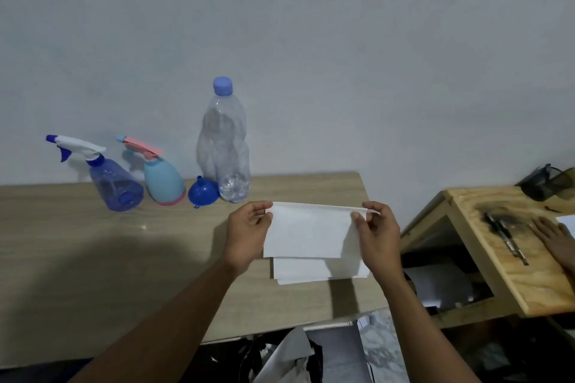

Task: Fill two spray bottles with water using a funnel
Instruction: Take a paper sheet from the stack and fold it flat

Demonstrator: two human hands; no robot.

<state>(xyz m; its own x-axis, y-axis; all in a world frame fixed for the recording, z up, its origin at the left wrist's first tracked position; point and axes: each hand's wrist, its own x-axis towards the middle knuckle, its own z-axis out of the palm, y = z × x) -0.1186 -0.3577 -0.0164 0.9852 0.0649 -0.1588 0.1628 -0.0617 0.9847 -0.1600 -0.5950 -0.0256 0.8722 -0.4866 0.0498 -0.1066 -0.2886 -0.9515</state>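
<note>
The person's left hand [249, 236] and right hand [378, 236] are bare, and so are both wrists. The left forearm [174, 314] is uncovered along its whole visible length, right down to the lower edge of the view, and the right forearm [426, 320] is the same (what lies above the elbows is out of the picture). Both forearms look lean and long through the wide-angle lens. The knuckles show as low ridges; the fingernails are too blurred to describe.
</note>
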